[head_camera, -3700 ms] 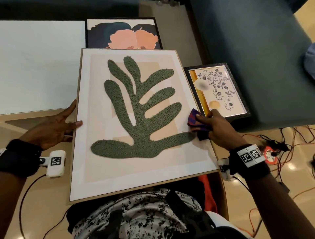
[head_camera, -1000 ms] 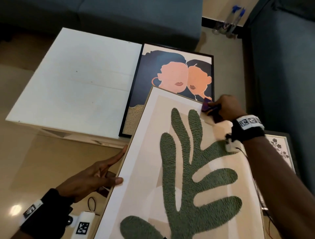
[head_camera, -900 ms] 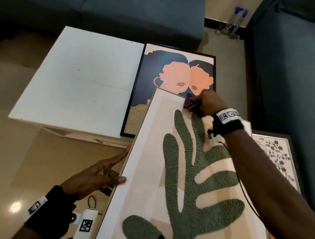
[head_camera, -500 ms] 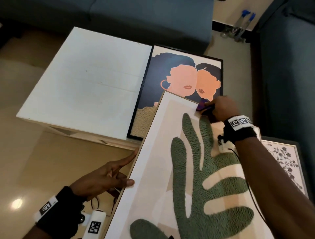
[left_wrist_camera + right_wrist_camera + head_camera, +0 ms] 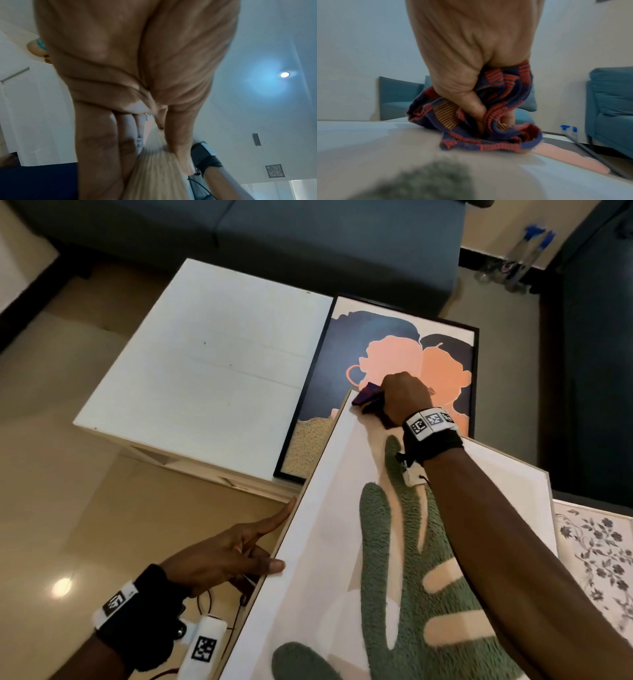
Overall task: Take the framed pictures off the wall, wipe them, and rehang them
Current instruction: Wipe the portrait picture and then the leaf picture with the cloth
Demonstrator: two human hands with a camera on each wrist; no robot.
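A large leaf picture (image 5: 325,542) in a light wood frame lies tilted in front of me, its green leaf shape facing up. My right hand (image 5: 400,395) grips a bunched navy-and-red cloth (image 5: 364,397) and presses it on the picture's far left corner. The right wrist view shows the cloth (image 5: 488,121) wrapped round the fingers and lying on the picture's surface (image 5: 402,148). My left hand (image 5: 239,553) holds the picture's left edge, thumb on top and index finger stretched along the frame. In the left wrist view the other fingers sit under the frame edge (image 5: 154,169).
A black-framed picture of two faces (image 5: 376,354) lies on the white table (image 5: 212,364), partly under the leaf picture. A small floral picture (image 5: 599,559) lies at the right. Blue sofas (image 5: 308,234) stand behind and to the right. Spray bottles (image 5: 527,251) stand on the floor.
My right hand has slid the cloth from the picture's right edge up to its far edge, then left to the far left corner. The left hand stays on the left edge.
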